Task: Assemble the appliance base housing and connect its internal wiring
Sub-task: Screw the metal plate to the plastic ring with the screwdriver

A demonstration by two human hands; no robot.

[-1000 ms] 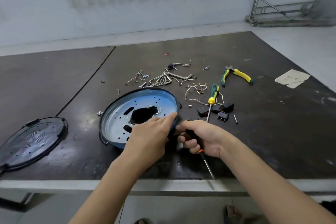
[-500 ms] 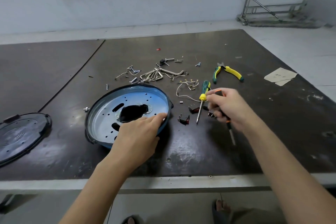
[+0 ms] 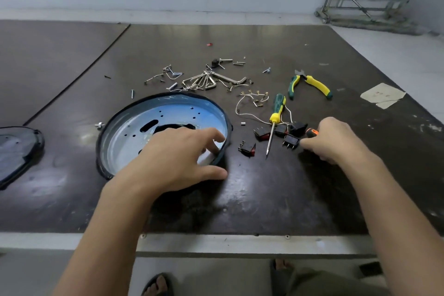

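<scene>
toward the near edge of the table (image 3: 264, 199), left of middle, the left hand (image 3: 177, 158) lies spread across the near-right rim of the base housing (image 3: 173, 113), fingers inside, thumb outside, not clamped. the right hand (image 3: 336, 139), well apart to the right, is curled round an orange-handled screwdriver (image 3: 311, 132) beside the rocker switches (image 3: 247, 148). the housing looks a light, stiff sheet-metal pan, likely to skate on the glossy top, so best held by its rim. farther back, the wires (image 3: 257, 101) look thin and limp, better taken by their terminals.
</scene>
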